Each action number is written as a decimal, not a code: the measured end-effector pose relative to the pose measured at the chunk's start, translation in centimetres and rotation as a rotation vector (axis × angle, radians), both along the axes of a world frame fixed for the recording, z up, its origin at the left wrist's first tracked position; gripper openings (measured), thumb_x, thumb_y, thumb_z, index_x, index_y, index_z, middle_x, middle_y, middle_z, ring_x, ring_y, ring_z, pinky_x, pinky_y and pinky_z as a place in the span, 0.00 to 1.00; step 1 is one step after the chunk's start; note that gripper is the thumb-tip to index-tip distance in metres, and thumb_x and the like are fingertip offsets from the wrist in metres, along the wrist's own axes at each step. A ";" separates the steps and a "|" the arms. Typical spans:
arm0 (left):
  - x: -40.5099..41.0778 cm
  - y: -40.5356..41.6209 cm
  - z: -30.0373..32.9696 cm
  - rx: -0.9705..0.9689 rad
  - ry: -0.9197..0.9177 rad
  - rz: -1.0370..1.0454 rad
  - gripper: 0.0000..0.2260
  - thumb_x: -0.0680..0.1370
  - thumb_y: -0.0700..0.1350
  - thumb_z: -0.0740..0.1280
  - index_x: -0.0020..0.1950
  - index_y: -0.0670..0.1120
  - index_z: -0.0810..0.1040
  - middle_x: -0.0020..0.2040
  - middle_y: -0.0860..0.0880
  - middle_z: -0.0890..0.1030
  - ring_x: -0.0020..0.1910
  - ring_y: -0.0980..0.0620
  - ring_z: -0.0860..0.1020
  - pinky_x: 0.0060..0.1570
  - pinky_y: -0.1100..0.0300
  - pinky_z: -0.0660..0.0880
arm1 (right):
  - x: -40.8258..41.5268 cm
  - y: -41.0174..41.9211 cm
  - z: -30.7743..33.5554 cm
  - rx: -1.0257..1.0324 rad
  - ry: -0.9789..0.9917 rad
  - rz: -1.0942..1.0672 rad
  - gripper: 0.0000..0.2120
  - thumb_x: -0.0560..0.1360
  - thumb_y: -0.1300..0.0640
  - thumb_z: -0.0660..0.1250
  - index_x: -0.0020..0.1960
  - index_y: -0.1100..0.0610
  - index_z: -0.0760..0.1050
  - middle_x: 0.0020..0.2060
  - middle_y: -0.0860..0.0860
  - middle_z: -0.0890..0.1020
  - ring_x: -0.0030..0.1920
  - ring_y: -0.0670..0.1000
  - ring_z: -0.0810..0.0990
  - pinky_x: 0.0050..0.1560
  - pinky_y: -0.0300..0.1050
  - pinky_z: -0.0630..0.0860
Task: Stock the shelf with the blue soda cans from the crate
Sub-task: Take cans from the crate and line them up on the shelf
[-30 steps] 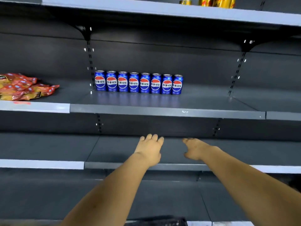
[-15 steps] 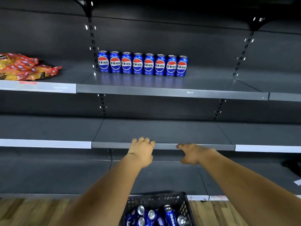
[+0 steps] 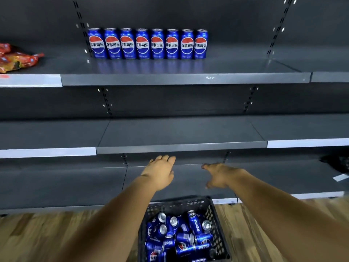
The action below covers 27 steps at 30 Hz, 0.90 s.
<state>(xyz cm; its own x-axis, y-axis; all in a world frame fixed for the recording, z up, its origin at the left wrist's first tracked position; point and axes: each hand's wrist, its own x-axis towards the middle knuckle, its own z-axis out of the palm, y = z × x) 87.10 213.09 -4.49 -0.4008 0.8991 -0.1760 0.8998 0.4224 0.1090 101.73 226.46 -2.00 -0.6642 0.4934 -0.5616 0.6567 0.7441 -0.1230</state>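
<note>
My left hand (image 3: 160, 172) hung in the middle of the frame, fingers straight and close together, holding nothing. My right hand (image 3: 220, 174) hung just to its right, fingers loosely spread and slightly bent, thumb pointing down, also holding nothing. Both hands were in front of the lowest dark shelf board, and I could not tell whether either touched it.

Below them, at the bottom centre, the black crate (image 3: 217, 220) stood on the wooden floor (image 3: 47, 233), heaped with blue soda cans (image 3: 187, 237) lying at all angles, some showing their silver tops.

In the upper part of the frame, a row of eight blue cans (image 3: 148, 44) stood upright side by side at the back of the shelf (image 3: 185, 79), labels facing out, starting by the left upright. To the right of that row the board was bare grey metal.

At the far left edge, on the same level, lay some red snack bags (image 3: 17, 59).
</note>
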 end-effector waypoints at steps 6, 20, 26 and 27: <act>1.2 0.3 -2.4 0.007 -0.072 0.050 0.25 0.82 0.47 0.55 0.77 0.44 0.52 0.74 0.44 0.63 0.72 0.46 0.62 0.70 0.53 0.61 | -0.1 -0.2 -2.5 -0.248 0.166 -0.166 0.42 0.74 0.45 0.68 0.78 0.52 0.47 0.77 0.51 0.55 0.75 0.52 0.57 0.71 0.42 0.57; 1.4 -2.2 -13.3 -0.085 -0.255 0.289 0.25 0.81 0.48 0.58 0.76 0.44 0.56 0.73 0.43 0.65 0.70 0.44 0.66 0.67 0.53 0.65 | 1.3 -0.5 -14.0 -0.531 0.335 -0.548 0.34 0.73 0.48 0.70 0.74 0.53 0.60 0.69 0.53 0.70 0.66 0.54 0.71 0.65 0.41 0.66; 0.4 -3.1 -20.4 -0.106 -0.406 0.588 0.20 0.80 0.46 0.60 0.71 0.41 0.65 0.67 0.38 0.72 0.63 0.40 0.73 0.58 0.54 0.70 | 2.5 -1.7 -21.6 -0.470 0.274 -0.567 0.27 0.74 0.52 0.68 0.71 0.53 0.66 0.62 0.54 0.77 0.52 0.52 0.79 0.51 0.40 0.74; 0.4 -3.2 -21.5 -0.117 -0.418 0.616 0.20 0.80 0.46 0.60 0.70 0.40 0.66 0.66 0.38 0.73 0.63 0.40 0.72 0.58 0.55 0.70 | 2.8 -2.0 -22.6 -0.455 0.249 -0.549 0.27 0.75 0.52 0.67 0.72 0.53 0.65 0.64 0.54 0.76 0.51 0.52 0.78 0.48 0.39 0.73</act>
